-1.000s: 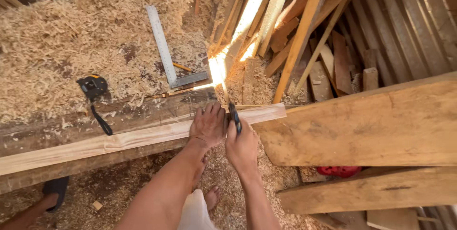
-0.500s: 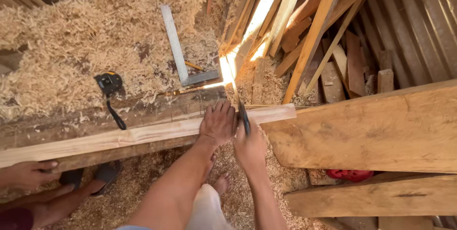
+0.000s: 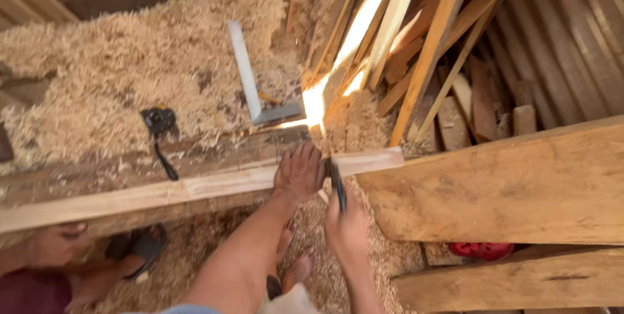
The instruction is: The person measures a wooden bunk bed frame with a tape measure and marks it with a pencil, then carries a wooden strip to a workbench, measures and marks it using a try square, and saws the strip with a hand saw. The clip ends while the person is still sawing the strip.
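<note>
My left hand (image 3: pixel 300 172) lies flat on a long pale wooden plank (image 3: pixel 162 192) that runs across the workbench. My right hand (image 3: pixel 348 226) grips a dark-handled tool (image 3: pixel 337 184), its tip against the plank just right of my left fingers. I cannot tell what kind of tool it is. The plank's right end (image 3: pixel 380 159) stops near a heap of boards.
A metal try square (image 3: pixel 250 80) and a black tape measure (image 3: pixel 159 121) lie on wood shavings (image 3: pixel 97 73) behind the plank. Thick boards (image 3: pixel 520 184) lie at right, thin slats (image 3: pixel 429 34) lean at the back. Another person's hand (image 3: pixel 55 244) rests at lower left. A red object (image 3: pixel 480 249) is under the boards.
The view has shifted so the hands sit more to the right. My right hand has slid down below the plank's edge. Another person's hand has come into view at lower left.
</note>
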